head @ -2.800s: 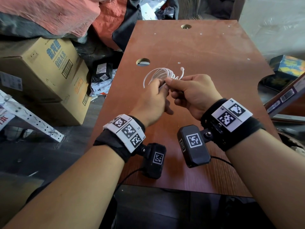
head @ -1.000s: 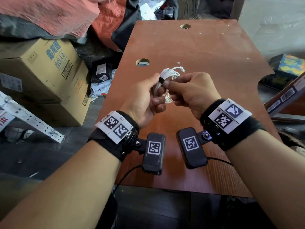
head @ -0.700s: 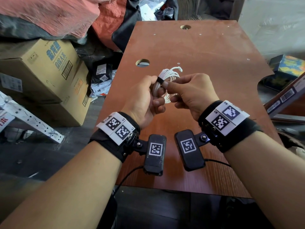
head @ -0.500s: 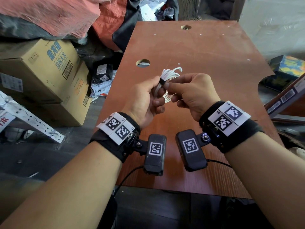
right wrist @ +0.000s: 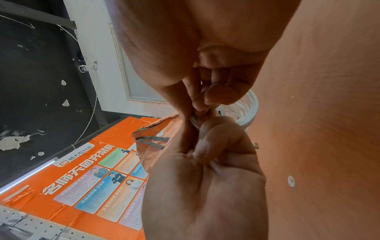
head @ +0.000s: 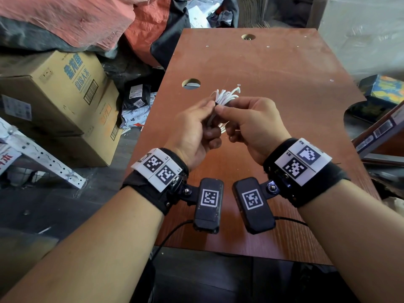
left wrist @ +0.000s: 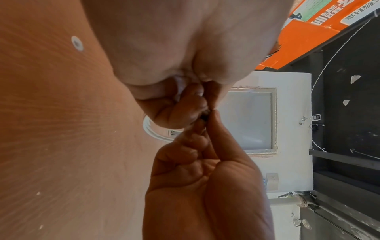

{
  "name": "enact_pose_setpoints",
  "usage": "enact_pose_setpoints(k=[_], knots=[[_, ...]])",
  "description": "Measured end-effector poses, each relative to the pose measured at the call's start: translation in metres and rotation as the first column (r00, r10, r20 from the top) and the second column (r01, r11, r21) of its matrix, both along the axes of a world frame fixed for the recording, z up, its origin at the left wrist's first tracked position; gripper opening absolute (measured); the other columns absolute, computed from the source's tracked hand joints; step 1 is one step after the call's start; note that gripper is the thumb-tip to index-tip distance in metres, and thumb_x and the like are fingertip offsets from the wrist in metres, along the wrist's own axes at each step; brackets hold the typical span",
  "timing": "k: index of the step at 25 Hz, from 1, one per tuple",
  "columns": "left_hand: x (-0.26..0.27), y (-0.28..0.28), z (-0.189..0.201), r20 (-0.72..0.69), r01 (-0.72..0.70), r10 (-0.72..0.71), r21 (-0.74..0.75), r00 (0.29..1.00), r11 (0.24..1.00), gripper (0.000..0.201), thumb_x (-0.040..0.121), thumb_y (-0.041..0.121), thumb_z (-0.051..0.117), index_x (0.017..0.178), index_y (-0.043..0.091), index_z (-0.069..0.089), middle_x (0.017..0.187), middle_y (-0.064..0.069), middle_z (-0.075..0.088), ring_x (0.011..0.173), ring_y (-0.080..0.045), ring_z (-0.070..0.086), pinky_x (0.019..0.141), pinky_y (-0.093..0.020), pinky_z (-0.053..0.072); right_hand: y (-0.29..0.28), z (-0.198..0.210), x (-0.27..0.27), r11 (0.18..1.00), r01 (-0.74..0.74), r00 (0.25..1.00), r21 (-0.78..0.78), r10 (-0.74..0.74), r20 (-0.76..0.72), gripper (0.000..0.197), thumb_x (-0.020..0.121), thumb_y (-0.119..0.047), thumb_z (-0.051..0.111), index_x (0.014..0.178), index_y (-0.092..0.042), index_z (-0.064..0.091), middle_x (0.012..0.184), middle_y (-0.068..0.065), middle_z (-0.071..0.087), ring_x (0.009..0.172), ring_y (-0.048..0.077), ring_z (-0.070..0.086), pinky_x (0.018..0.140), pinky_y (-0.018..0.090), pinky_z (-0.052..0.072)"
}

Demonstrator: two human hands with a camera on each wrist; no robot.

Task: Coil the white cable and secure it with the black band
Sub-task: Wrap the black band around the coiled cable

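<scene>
Both hands pinch white cable [head: 225, 97] bundle at black band [head: 216, 103]; bundle upright, loops fanning away above table [head: 284, 84].

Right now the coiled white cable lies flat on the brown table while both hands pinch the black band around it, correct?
Not quite. The head view shows the coiled white cable held up above the brown table, not lying on it. Left hand and right hand do pinch at the black band.

Two hands meet over the table

The cable [head: 225, 96] sits bunched between the left hand [head: 194, 130] and right hand [head: 251, 125], above the table [head: 284, 88]. Cardboard boxes [head: 65, 101] stand to the table's left; a bag pile [head: 109, 22] lies behind them.
</scene>
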State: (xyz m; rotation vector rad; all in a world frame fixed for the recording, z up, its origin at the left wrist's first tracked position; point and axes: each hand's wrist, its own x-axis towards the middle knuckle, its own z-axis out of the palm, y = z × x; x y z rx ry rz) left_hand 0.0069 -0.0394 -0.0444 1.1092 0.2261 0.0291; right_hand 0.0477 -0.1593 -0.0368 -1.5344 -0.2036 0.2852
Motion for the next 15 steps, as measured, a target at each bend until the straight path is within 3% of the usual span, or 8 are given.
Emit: enact_pose_setpoints(k=[2,7,15], knots=[[0.0001,-0.0002,0.0004,-0.002,-0.022,0.022,-0.002,1.000,1.000,0.023,0.103,0.017,0.040,0.119,0.014,0.057,0.065,0.001,0.046,0.043,-0.007,0.030,0.038,-0.018,0.028,-0.0001,-0.0015,0.0000,1.000,0.001,1.000,0.011,-0.001,0.012,0.019,0.086,-0.011,0.072,0.085,0.008,0.068,0.068,0.010,0.062,0.046,0.013,0.046,0.044,0.026,0.038],[-0.0017,-0.0013,0.0012,-0.004,-0.040,0.040,0.000,0.999,0.999,0.013,0.103,0.018,0.045,0.096,0.011,0.054,0.063,0.000,0.052,0.043,-0.008,0.032,0.039,-0.019,0.029,-0.0032,-0.0019,0.0013,1.000,-0.011,1.000,0.021,0.011,-0.005,0.023,0.087,-0.010,0.071,0.092,0.012,0.067,0.069,0.009,0.063,0.048,0.012,0.044,0.044,0.026,0.037],[-0.0015,-0.0042,0.0025,0.006,-0.067,0.067,0.038,0.998,0.997,0.015,0.105,0.015,0.043,0.090,0.015,0.047,0.067,-0.005,0.048,0.041,-0.007,0.032,0.038,-0.019,0.033,-0.0021,-0.0046,0.0031,1.000,0.002,1.000,0.017,-0.001,-0.030,0.026,0.087,-0.013,0.072,0.093,0.012,0.067,0.072,0.012,0.063,0.047,0.013,0.044,0.043,0.024,0.036]])
